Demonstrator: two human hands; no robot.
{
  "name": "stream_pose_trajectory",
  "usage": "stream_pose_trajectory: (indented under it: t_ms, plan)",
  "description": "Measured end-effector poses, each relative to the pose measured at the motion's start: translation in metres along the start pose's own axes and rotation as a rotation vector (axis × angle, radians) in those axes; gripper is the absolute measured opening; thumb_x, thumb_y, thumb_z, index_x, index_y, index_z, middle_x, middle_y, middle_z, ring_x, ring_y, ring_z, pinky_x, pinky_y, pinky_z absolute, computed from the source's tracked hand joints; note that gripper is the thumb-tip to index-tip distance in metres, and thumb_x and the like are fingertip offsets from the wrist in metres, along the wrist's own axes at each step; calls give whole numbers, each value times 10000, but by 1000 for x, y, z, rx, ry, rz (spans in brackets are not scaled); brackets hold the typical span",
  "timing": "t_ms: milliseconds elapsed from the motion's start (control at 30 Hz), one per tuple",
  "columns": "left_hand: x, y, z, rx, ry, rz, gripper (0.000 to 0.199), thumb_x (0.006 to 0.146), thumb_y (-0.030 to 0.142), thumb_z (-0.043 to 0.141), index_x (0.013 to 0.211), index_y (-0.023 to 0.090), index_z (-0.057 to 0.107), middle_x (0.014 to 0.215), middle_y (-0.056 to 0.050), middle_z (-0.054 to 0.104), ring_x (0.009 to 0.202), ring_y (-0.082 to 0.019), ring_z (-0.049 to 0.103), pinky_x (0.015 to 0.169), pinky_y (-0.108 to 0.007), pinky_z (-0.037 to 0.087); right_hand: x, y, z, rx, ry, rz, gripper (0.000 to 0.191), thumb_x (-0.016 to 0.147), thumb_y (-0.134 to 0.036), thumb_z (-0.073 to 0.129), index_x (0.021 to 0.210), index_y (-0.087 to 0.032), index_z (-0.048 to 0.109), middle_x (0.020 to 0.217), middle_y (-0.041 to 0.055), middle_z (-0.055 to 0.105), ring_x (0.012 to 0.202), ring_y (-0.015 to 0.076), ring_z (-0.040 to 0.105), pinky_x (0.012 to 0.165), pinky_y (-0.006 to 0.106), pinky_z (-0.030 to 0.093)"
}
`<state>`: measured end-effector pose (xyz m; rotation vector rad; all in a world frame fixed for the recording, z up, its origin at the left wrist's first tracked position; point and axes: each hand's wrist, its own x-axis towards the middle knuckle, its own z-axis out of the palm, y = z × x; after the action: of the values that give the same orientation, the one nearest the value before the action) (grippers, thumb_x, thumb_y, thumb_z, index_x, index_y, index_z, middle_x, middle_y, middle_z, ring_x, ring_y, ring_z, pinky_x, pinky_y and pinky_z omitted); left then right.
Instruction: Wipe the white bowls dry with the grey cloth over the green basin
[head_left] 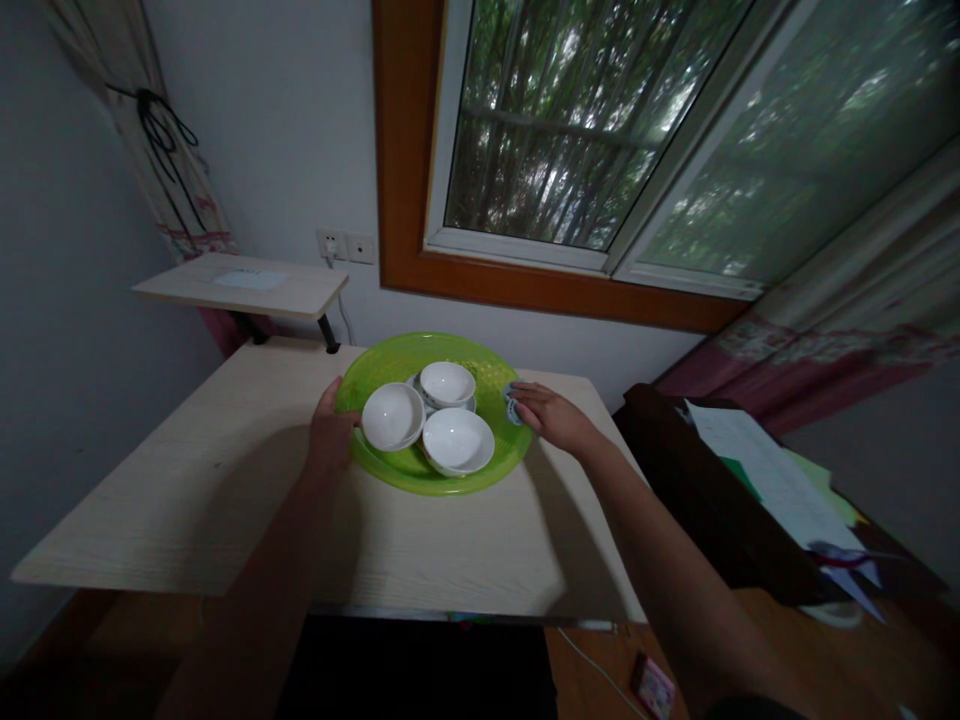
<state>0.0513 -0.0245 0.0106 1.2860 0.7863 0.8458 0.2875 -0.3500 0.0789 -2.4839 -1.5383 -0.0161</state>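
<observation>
Green tray [390, 362] sits on the tabletop [450, 550], below the window. Three white bowls on it, mouths up, grouped tight: left bowl [392, 416], back bowl [448, 383], front bowl [458, 442]. More white dish edges show under the back one.

Left hand [328, 425]: fingers closed on the tray's left rim, thumb over the inside, just beside the left bowl. Right hand [556, 415]: over the right rim, fingers part-closed at a small blue-and-white item [512, 402]; can't tell if gripped or just touched.

Writing: white sheet [251, 279] on the raised shelf [172, 285] has marks, unreadable. Papers [772, 470] at right, text too faint. Pink box [655, 688] on the floor, print too small.
</observation>
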Motion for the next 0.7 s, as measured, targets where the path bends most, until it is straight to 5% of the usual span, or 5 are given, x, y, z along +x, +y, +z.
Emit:
stream_pose_trajectory:
  t_ms: [300, 500, 700]
  plan:
    - [-6, 9, 5, -23, 46, -10, 915, 571, -25, 589, 1444, 250, 557, 1258, -61, 704, 994, -200, 702, 808, -256, 584, -18, -22, 8, 32, 51, -101, 426, 1066, -373, 366, 1145, -186, 741, 1242, 118, 733, 1216, 260, 643, 1152, 503, 423]
    - [-8, 11, 7, -66, 44, -4, 876, 618, 3, 626, 1459, 225, 532, 1359, -83, 663, 1084, -235, 697, 833, -279, 588, -44, -67, 11, -28, 37, -201, 431, 1081, -315, 324, 951, -173, 710, 933, 92, 735, 955, 216, 664, 1181, 473, 345]
    - [-13, 19, 9, -69, 44, 0, 901, 600, -32, 589, 1466, 208, 521, 1390, -86, 653, 1121, -248, 691, 872, -289, 586, -48, -94, 4, -78, -13, -206, 482, 1090, -387, 322, 853, -173, 683, 812, 83, 686, 843, 210, 609, 955, 377, 435]
